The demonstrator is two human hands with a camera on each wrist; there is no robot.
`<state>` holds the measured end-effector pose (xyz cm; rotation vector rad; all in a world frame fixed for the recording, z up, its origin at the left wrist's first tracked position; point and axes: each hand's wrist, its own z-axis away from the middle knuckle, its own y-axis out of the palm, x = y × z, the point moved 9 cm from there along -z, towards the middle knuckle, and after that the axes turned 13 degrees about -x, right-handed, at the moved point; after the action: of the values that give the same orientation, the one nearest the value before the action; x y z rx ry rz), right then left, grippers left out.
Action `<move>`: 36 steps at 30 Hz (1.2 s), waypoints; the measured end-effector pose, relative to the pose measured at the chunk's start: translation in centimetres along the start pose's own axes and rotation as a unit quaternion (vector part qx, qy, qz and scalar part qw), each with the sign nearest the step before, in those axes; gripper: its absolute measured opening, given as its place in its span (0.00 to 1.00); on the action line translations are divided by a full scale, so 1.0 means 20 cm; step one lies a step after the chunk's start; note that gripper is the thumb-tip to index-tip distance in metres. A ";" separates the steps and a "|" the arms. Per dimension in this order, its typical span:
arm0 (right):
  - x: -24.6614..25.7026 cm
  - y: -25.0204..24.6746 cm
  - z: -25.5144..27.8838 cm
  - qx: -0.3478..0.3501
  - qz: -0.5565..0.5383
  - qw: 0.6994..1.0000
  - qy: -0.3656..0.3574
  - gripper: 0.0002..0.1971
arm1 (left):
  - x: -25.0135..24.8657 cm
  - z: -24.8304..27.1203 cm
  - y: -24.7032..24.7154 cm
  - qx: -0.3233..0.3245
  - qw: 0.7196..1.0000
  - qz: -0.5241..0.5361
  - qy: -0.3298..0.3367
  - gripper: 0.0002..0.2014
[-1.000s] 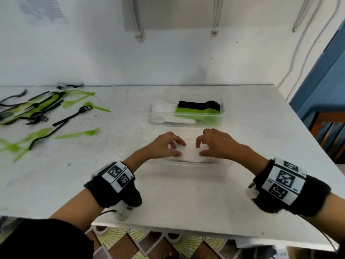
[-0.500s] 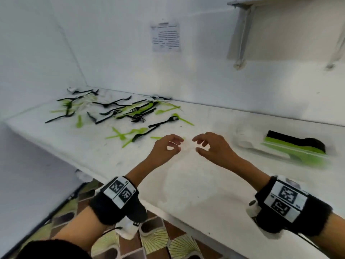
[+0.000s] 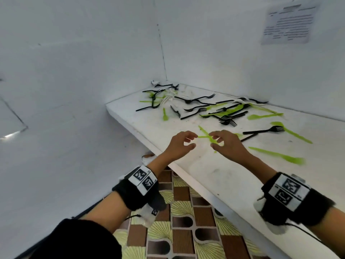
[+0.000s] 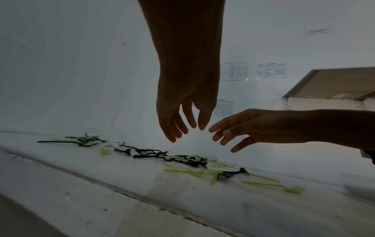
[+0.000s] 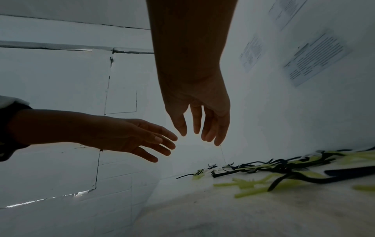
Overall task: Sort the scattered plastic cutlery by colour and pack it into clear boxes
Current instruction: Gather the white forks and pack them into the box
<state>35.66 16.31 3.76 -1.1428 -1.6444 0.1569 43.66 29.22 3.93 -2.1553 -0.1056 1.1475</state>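
Green and black plastic cutlery [image 3: 222, 111] lies scattered on the white table [image 3: 214, 176], most of it piled toward the far left corner and along the back edge by the wall. Loose green pieces [image 3: 204, 136] cross each other near the table's left edge, directly under both hands. Green knife [image 3: 276, 156] lies alone further right, near the front edge; black fork [image 3: 263, 130] sits just behind it.

Left hand [image 3: 179, 144] hovers above the table's left edge, fingers loosely curved and slightly spread, holding nothing; the wrist view shows the fingers [image 4: 176, 126] hanging apart, clear of the surface. Right hand [image 3: 228, 144] hovers just beside it, fingertips close to the left hand's, fingers relaxed and parted [image 5: 211, 128], nothing in them. Neither hand touches the cutlery.

Both wrists wear black bands with printed marker tags [image 3: 142, 179]. Printed sheet [image 3: 288, 24] is stuck to the back wall. Patterned floor tiles [image 3: 183, 228] show below the table. Clear boxes out of view.
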 end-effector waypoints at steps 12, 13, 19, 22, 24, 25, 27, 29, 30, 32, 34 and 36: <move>-0.12 0.30 -0.49 -0.013 0.047 0.999 0.015 0.18 | 0.30 -0.56 0.03 0.006 0.999 0.033 0.014 0.13; -0.15 0.31 -0.54 -0.017 0.053 0.998 0.016 0.19 | 0.31 -0.63 0.05 0.009 0.999 0.035 0.023 0.13; -0.31 0.26 -0.84 -0.074 0.078 0.993 0.050 0.19 | 0.35 -1.04 0.24 0.063 0.993 0.077 0.056 0.13; -0.42 0.21 -0.96 -0.097 0.101 0.987 0.080 0.19 | 0.34 -1.22 0.35 0.085 0.988 0.104 0.074 0.13; -0.47 0.17 -1.01 -0.109 0.112 0.983 0.098 0.18 | 0.34 -1.31 0.44 0.106 0.984 0.118 0.082 0.12; -0.50 0.16 -1.03 -0.114 0.115 0.981 0.105 0.18 | 0.34 -1.35 0.49 0.119 0.981 0.123 0.088 0.12; -0.58 0.13 -1.07 -0.125 0.122 0.977 0.119 0.18 | 0.33 -1.43 0.59 0.142 0.976 0.133 0.099 0.12; -0.66 0.09 -1.13 -0.139 0.136 0.971 0.139 0.17 | 0.32 -1.52 0.70 0.165 0.969 0.141 0.115 0.11; -0.70 0.06 -1.15 -0.148 0.143 0.967 0.153 0.17 | 0.31 -1.56 0.75 0.178 0.966 0.142 0.124 0.11; -0.80 0.01 -1.20 -0.169 0.158 0.956 0.180 0.17 | 0.29 -1.65 0.86 0.205 0.959 0.141 0.139 0.11; -0.88 -0.04 -1.25 -0.185 0.172 0.945 0.207 0.17 | 0.26 -1.74 0.96 0.231 0.951 0.142 0.146 0.11; -0.97 -0.08 -1.29 -0.194 0.175 0.936 0.236 0.17 | 0.24 -1.83 1.06 0.252 0.944 0.147 0.155 0.11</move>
<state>54.71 -9.79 2.34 -1.6267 -1.0571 -0.2161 69.36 -4.58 1.59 -1.8861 0.6046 0.8538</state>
